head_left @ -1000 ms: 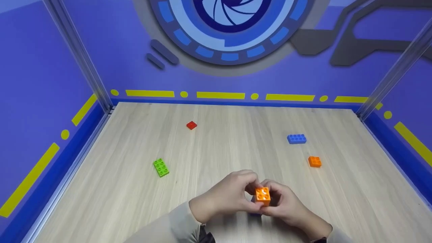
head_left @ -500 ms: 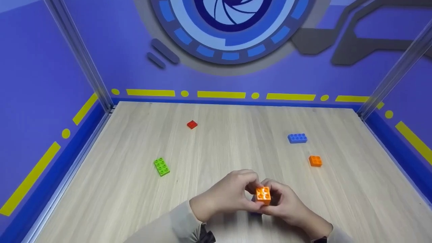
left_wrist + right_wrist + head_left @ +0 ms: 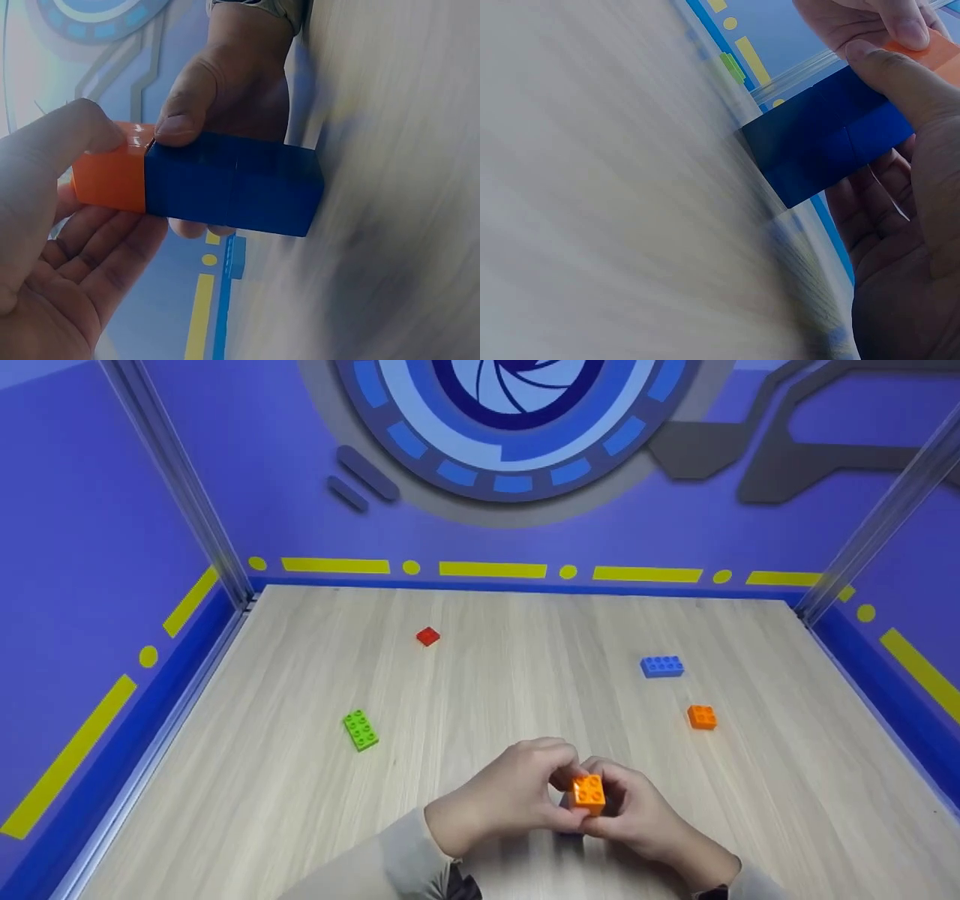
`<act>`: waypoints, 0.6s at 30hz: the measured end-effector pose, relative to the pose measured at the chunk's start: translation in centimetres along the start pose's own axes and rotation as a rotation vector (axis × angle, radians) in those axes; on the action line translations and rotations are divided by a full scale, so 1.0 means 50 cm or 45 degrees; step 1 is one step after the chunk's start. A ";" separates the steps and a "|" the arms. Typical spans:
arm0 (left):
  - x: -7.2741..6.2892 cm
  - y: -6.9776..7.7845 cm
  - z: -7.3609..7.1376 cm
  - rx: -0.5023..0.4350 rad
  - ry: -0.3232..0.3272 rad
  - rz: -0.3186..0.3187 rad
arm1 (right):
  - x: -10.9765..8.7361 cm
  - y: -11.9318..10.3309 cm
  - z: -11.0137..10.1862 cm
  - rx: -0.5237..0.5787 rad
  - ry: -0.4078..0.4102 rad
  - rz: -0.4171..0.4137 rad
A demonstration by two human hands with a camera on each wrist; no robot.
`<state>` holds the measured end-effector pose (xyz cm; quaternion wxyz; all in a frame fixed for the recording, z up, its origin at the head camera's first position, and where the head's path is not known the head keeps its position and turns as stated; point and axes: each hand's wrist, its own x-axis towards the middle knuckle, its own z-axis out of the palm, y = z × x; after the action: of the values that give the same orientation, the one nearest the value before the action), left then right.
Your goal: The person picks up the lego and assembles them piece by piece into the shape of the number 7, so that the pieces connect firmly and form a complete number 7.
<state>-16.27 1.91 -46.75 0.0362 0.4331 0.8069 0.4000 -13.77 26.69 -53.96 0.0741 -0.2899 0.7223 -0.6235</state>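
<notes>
An orange 2x2 toy brick (image 3: 587, 792) forms the top of an upright stack, above two dark blue bricks (image 3: 234, 184) joined end to end. My left hand (image 3: 514, 787) pinches the orange brick between thumb and fingers. Just below, my right hand (image 3: 637, 814) grips the blue part, its thumb near the seam with the orange one. In the right wrist view the blue bricks (image 3: 829, 139) show a faint line between them, and their lower end is close to the tabletop. From the head view most of the blue is hidden behind the hands.
On the wooden table (image 3: 495, 675) lie a red brick (image 3: 427, 637) at the back, a green brick (image 3: 361, 730) on the left, and a blue brick (image 3: 662, 667) and another orange brick (image 3: 702, 718) on the right. Blue-purple panels (image 3: 480, 540) wall the table in.
The orange-topped stack has tilted very slightly in the hands, turning its studs a little. Both hands keep their hold, and the loose bricks stay put.
</notes>
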 end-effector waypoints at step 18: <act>0.000 -0.006 0.007 -0.084 -0.015 0.003 | -0.004 0.001 -0.001 0.010 -0.009 0.013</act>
<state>-16.34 2.03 -47.21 0.0549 0.4351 0.7924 0.4240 -13.64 26.85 -54.04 0.0811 -0.2879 0.7211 -0.6249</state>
